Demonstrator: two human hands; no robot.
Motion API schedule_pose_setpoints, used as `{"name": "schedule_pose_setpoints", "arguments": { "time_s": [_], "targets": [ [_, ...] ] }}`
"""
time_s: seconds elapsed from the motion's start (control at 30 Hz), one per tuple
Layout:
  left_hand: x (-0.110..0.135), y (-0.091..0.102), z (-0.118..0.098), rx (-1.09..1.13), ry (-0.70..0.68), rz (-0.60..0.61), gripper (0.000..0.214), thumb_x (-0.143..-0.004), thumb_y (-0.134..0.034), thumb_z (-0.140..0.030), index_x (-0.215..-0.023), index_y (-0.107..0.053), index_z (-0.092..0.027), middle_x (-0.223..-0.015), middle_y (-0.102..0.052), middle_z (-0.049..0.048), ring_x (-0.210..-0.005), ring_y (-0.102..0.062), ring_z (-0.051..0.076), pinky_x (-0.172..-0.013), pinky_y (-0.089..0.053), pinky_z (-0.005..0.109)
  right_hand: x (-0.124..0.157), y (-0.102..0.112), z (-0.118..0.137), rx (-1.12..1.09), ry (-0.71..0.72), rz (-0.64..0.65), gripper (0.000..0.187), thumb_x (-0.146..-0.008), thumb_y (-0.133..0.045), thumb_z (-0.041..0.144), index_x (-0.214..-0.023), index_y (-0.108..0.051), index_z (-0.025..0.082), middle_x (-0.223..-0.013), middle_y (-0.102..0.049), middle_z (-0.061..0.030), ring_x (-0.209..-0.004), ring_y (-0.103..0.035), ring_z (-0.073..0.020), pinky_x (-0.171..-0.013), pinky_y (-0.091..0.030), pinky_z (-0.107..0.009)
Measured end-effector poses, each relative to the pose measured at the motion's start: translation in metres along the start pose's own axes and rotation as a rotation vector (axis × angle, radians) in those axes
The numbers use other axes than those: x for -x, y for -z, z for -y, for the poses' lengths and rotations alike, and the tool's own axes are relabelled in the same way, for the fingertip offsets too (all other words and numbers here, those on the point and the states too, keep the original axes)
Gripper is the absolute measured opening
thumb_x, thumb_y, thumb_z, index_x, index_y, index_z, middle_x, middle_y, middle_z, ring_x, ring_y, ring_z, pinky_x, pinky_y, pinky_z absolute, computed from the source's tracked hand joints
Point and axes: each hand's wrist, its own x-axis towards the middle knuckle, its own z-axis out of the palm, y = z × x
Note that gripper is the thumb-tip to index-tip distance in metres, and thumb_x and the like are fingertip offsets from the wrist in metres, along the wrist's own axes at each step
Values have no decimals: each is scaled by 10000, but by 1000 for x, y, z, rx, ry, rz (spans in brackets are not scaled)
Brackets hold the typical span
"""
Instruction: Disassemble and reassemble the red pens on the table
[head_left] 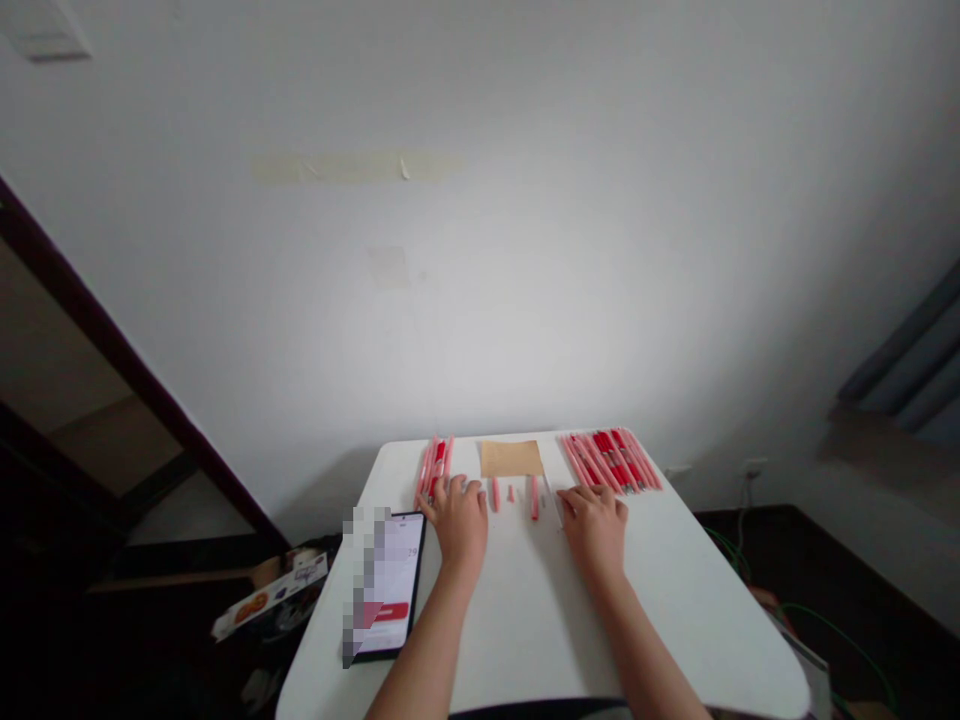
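Observation:
My left hand (460, 525) rests on the white table with its fingers spread, its fingertips beside a small group of pink and red pens (436, 468). My right hand (595, 525) lies palm down with bent fingers, its tips right by a thin pale rod (552, 497) that looks like a pen refill; whether they touch it is unclear. Between my hands lie a pink pen barrel part (496, 495), a short pink piece (511, 494) and a longer pink and red barrel part (534, 498). A tiny thin piece, perhaps a spring, lies near them.
Behind the parts is a brown paper rectangle (511, 459). A larger row of pink and red pens (611, 462) lies at the back right. At the left, a phone (397, 580) with a lit screen sits on the table (525, 630). The wall (525, 250) rises behind.

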Motion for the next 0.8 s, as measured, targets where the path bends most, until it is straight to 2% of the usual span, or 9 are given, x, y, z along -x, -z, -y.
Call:
{"name": "schedule_pose_setpoints", "arguments": {
  "time_s": [0.13,0.27,0.37,0.5,0.8],
  "targets": [
    [-1,3,-5,60,-32,-26,201,-845,-559,-318,-983,-703,-297,-1139,-645,52,-1180,-442,290,-1062,-209,610,0,0,0,3,-8,-6,253,-893,-496,214,-931,-742,258,-961,-718,-59,-1005,-482,-245,-829,-264,-380],
    [2,1,-14,146,-147,19,206,-834,-584,-307,-999,-701,-347,-1198,-611,26,-1232,-405,277,-1074,-243,553,0,0,0,7,-10,-2,250,-891,-498,207,-934,-739,256,-965,-717,-52,-1015,-482,-248,-829,-267,-377],
    [5,-3,-23,153,-214,60,216,-801,-633,-318,-1004,-695,-357,-1234,-579,32,-1269,-377,289,-1097,-164,624,0,-1,-1,11,-11,-6,243,-888,-505,205,-943,-737,252,-966,-716,-57,-1012,-484,-248,-833,-268,-374],
    [5,-10,-29,144,-223,118,263,-764,-679,-293,-1019,-686,-355,-1279,-544,41,-1288,-360,305,-1077,-147,694,0,-4,-2,11,-13,-8,234,-891,-508,217,-948,-733,247,-966,-716,-59,-1012,-482,-249,-842,-271,-372],
    [2,-13,-32,126,-239,133,223,-732,-715,-320,-954,-704,-321,-1309,-527,48,-1305,-350,314,-1078,-123,718,0,-8,-4,19,-9,-27,223,-887,-521,224,-950,-733,255,-972,-716,-57,-1017,-493,-252,-847,-274,-378]
  ]
}}
